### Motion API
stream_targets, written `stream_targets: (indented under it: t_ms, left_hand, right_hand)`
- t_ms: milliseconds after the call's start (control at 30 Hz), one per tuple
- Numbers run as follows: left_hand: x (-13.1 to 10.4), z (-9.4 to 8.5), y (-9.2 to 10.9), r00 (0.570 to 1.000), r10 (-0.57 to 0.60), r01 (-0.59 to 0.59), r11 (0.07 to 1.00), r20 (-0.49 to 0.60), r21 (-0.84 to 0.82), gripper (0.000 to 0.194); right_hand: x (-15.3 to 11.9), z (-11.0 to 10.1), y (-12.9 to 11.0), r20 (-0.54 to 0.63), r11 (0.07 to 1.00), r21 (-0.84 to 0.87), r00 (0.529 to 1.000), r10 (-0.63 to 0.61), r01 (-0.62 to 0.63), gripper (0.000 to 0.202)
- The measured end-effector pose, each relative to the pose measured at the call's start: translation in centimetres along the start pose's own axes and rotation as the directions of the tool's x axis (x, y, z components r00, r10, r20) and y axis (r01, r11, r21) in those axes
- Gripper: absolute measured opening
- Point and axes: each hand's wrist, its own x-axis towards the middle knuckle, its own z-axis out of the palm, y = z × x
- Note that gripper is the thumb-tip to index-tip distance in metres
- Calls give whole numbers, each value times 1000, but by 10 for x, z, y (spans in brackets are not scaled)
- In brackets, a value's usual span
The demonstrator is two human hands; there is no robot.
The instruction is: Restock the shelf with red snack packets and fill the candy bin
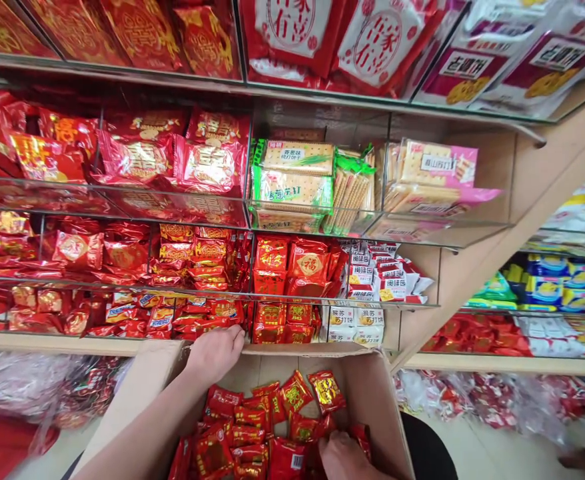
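Note:
An uncovered cardboard box (376, 393) stands against the lowest shelf, with many small red-and-gold wrapped snack packets (249, 437) inside. My left hand (216, 353) reaches over the far left of the box to the shelf front, its fingers curled closed beside red packets (227, 310); whatever they hold is hidden. Down in the box at the right, my right hand (345, 457) has its fingers bent around red packets, partly covering them. A loose packet (327, 391) lies near the box's far wall.
Glass-fronted shelves hold red snack packs (140, 150), green-edged crackers (295, 180), pink-edged crackers (430, 163) and white cracker packets (357, 323). A slanted wooden panel (497, 267) borders the right side. Bagged goods (27, 383) lie under the lowest shelf.

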Motion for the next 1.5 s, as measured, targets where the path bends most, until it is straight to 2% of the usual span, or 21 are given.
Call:
stream_targets:
  t_ms: [67, 133, 200, 267, 333, 400, 467, 533, 633, 700, 800, 867, 933, 1067, 1200, 1233, 1300, 1367, 1400, 1433, 1500]
  left_hand:
    - [-3, -4, -1, 998, 31, -35, 997, -50, -69, 38]
    - [-12, -7, 0, 980, 93, -131, 968, -178, -212, 33]
    - [-28, -8, 3, 929, 175, -294, 884, -326, -364, 31]
    - [-50, -3, 13, 903, 210, -392, 761, -375, -516, 29]
    - [-73, 7, 28, 944, 163, -325, 614, -288, -719, 30]
    - [-92, 16, 44, 985, 149, -146, 415, -91, -898, 45]
    - [-104, 24, 58, 972, 213, 55, 221, 103, -974, 57]
    - [-109, 27, 67, 933, 295, 195, 71, 207, -978, 53]
    - [-109, 25, 71, 908, 357, 261, -68, 221, -963, 41]
    - [-107, 23, 71, 905, 371, 263, -104, 208, -959, 38]
    - [-106, 22, 70, 919, 332, 255, -82, 214, -963, 39]
    - [-105, 23, 71, 930, 292, 251, -61, 223, -966, 39]
    - [-104, 23, 72, 941, 246, 248, -42, 231, -968, 37]
    - [-104, 20, 75, 954, 241, 177, 26, 178, -984, 29]
    - [-106, 19, 82, 949, 257, 194, -17, 183, -981, 26]
    - [-106, 19, 83, 949, 253, 191, 8, 187, -982, 26]
    - [-101, 15, 80, 969, 218, 80, 175, 117, -981, 28]
    - [-89, 7, 68, 982, 175, -141, 434, -70, -890, 28]
    - [-79, 2, 60, 969, 169, -245, 559, -180, -792, 25]
    - [-68, -4, 50, 943, 202, -331, 659, -265, -675, 21]
    - [-42, -14, 30, 932, 228, -338, 827, -282, -450, 20]
  right_hand:
    - [-2, -12, -4, 43, 999, -30, 998, 42, -41, 37]
    - [-4, -34, -8, 65, 997, 24, 996, 68, -70, 40]
    - [-6, -60, -10, 50, 984, 164, 997, 57, -65, 37]
    - [-9, -87, -12, 10, 943, 333, 1000, 24, -26, 35]
    - [-11, -114, -15, -45, 837, 548, 999, 18, 9, 36]
    - [-14, -134, -21, -54, 576, 817, 999, 10, 38, 29]
    - [-15, -145, -29, -41, 285, 958, 999, -1, 39, 24]
    - [-16, -148, -37, -53, 119, 992, 997, 48, 47, 24]
    - [-18, -141, -45, -68, 16, 998, 979, 191, 67, 22]
    - [-19, -136, -46, -46, -41, 998, 972, 229, 57, 23]
    - [-24, -133, -46, -8, -82, 996, 993, 115, 17, 35]
    - [-28, -134, -44, 7, -59, 998, 1000, 4, -7, 40]
    - [-31, -137, -41, -5, 3, 1000, 999, -34, 5, 37]
    - [-35, -141, -41, -156, 255, 957, 986, 62, 136, 34]
    - [-37, -143, -49, -232, 296, 938, 961, 150, 180, 37]
    - [-37, -144, -48, -248, 336, 923, 957, 151, 186, 33]
    - [-32, -152, -39, -381, 520, 817, 910, 161, 250, 29]
    - [-21, -165, -21, -597, 744, 581, 794, 113, 331, 33]
    - [-13, -173, -11, -672, 829, 440, 739, 48, 345, 36]
    - [-3, -182, -1, -689, 884, 319, 724, -32, 342, 38]
    - [19, -198, 16, -559, 935, 152, 808, -186, 320, 39]
